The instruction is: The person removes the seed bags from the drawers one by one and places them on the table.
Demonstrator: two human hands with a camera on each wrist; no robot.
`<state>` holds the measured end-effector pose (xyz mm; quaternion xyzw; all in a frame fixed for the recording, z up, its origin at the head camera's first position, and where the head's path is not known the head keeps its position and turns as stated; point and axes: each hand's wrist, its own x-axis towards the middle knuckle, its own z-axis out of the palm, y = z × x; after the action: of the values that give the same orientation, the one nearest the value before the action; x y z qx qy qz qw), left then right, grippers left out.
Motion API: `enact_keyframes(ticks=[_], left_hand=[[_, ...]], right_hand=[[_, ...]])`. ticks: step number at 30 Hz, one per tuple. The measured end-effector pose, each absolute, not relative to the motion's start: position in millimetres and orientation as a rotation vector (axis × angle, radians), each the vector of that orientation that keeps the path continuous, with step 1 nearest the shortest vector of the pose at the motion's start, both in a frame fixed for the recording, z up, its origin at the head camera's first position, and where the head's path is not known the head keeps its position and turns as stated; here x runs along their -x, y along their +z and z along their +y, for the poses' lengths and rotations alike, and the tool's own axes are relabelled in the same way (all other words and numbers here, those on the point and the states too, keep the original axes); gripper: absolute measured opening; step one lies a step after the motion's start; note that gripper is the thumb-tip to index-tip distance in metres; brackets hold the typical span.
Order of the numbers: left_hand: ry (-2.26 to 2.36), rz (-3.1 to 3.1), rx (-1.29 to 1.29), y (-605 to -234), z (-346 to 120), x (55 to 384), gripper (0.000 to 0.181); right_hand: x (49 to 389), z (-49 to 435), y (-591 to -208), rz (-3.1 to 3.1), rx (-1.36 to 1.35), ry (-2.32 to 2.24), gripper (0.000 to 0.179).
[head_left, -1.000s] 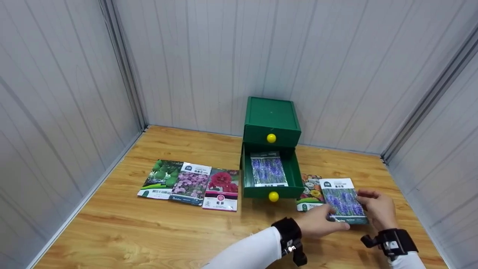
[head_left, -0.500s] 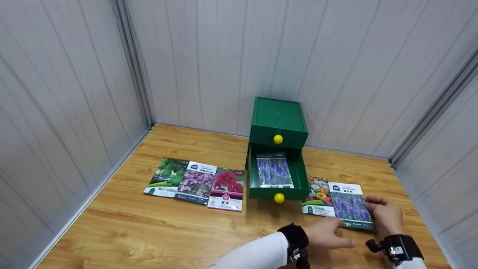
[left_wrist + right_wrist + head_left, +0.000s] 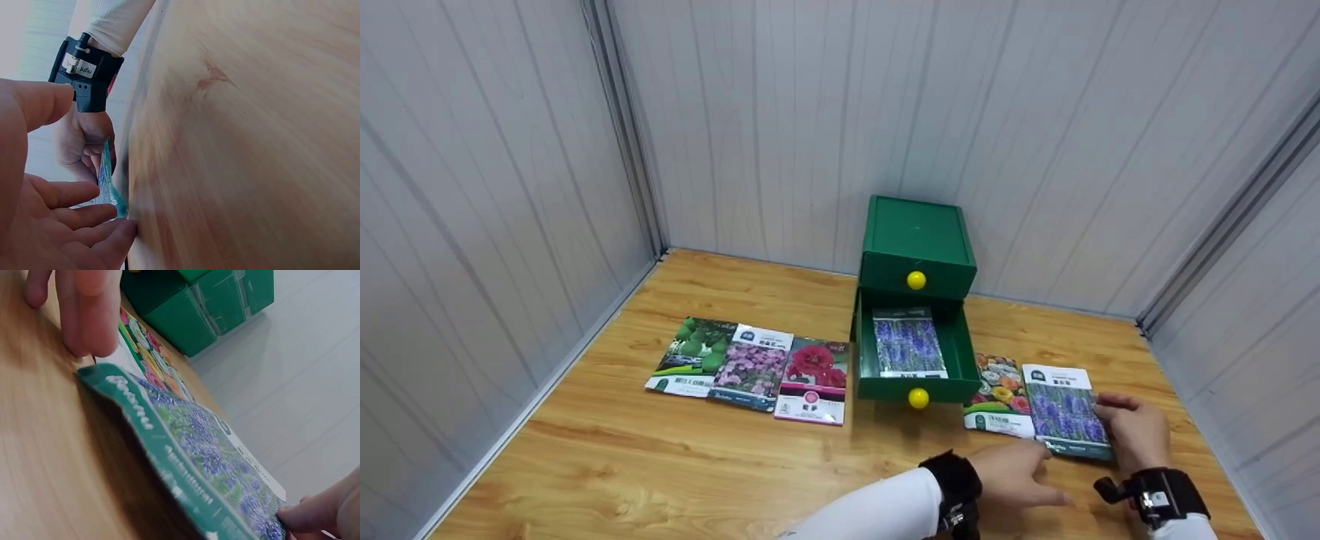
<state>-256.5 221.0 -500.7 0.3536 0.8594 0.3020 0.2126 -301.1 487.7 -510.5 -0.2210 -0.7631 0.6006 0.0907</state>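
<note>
A seed packet with purple flower spikes [image 3: 1065, 414] lies at the right of the table, its teal bottom edge facing me. My right hand [image 3: 1140, 431] pinches its right edge; the right wrist view shows the thumb [image 3: 306, 513] on the printed face with fingers below. My left hand [image 3: 1009, 472] is at the packet's lower left corner, fingers extended and thumb held apart, as the left wrist view shows. Directly left of this packet lies a seed packet with multicoloured blooms [image 3: 1001, 394].
A small green drawer cabinet [image 3: 919, 232] stands near the back wall. Its lower drawer [image 3: 956, 356] is pulled out and holds another purple-flower packet [image 3: 909, 345]. Left of it lie a green-fruit packet [image 3: 697, 352], a pink-flower packet [image 3: 751, 367] and a red-flower packet [image 3: 812, 381].
The purple-flower packet has shifted slightly right and toward me, showing more of the multicoloured packet. My left thumb has moved off the packet. The head view has swung a little left.
</note>
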Motion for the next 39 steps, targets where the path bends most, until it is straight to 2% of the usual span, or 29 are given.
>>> enact_keyframes(ticks=[6, 18, 24, 39], left_hand=[[0.826, 2.365, -0.95, -501, 224, 258, 0.056], [0.647, 2.455, -1.075, -504, 231, 257, 0.063], [0.511, 2.561, -1.174, -506, 235, 257, 0.059], [0.373, 2.595, -1.16, -509, 243, 265, 0.064]], right_hand=[[304, 491, -512, -2.382, 0.689, 1.615, 0.038], [307, 487, -512, -2.493, 0.706, 1.403, 0.037], [305, 487, -512, -2.612, 0.601, 1.214, 0.041], [304, 491, -508, -2.716, 0.537, 1.101, 0.047]])
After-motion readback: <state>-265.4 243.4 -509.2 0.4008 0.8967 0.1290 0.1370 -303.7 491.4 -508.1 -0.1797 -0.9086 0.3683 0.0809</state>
